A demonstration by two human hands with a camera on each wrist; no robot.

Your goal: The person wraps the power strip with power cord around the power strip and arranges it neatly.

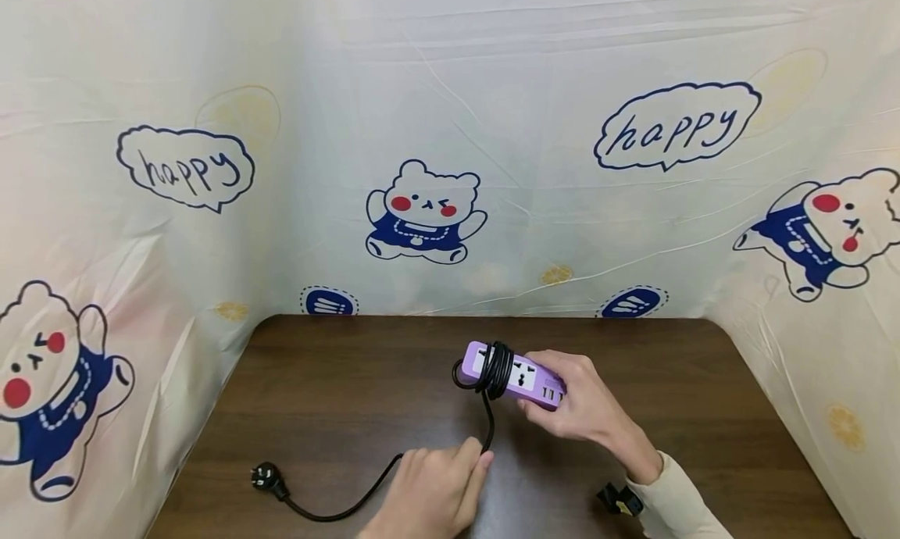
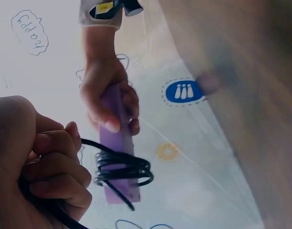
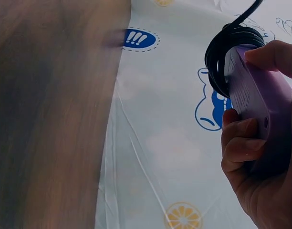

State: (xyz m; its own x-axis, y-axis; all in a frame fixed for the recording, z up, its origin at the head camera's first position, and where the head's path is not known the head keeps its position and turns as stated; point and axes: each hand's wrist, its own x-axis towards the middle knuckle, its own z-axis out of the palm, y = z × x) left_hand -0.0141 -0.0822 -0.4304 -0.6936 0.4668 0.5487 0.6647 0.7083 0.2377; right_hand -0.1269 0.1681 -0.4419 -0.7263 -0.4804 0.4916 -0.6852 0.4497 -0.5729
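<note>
My right hand [image 1: 578,394] grips one end of a purple power strip [image 1: 543,385], its white socket face turned up in the head view. Several turns of black cord [image 1: 498,369] wrap the strip's other end. From the coil the cord drops to my left hand [image 1: 437,483], whose fingers curl round it. Past that hand the cord runs left to a black plug [image 1: 267,478] near the table's left side. In the left wrist view, the curled fingers [image 2: 60,167] hold the cord beside the coil. The right wrist view shows the thumb and fingers [image 3: 241,143] around the strip's body.
A dark brown wooden table [image 1: 337,398] lies below both hands. Pale curtains [image 1: 534,133] printed with bears and "happy" bubbles stand along its back and both sides. A small black device [image 1: 620,500] sits at the right wrist by the cream sleeve [image 1: 675,496].
</note>
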